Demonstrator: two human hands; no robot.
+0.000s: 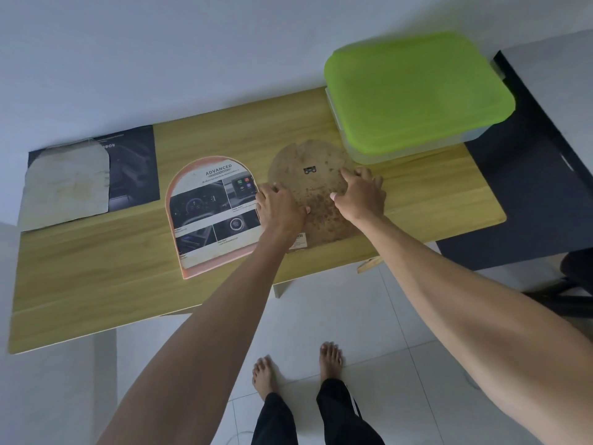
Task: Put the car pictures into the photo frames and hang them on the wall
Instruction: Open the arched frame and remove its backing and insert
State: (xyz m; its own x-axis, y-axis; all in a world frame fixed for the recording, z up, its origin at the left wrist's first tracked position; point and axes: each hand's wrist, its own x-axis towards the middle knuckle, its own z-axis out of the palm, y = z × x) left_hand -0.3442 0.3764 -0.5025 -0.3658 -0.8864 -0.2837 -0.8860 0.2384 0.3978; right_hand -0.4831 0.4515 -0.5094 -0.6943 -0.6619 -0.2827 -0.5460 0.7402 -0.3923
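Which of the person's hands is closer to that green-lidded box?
The right hand. It rests on the brown backing board, just below the box and near its front edge. The left hand lies further left, at the board's left edge beside the arched car picture.

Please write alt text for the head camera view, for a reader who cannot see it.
Both hands, left hand and right hand, rest on a brown arched backing board on a wooden table. Left of it lies a pink frame holding a car picture.
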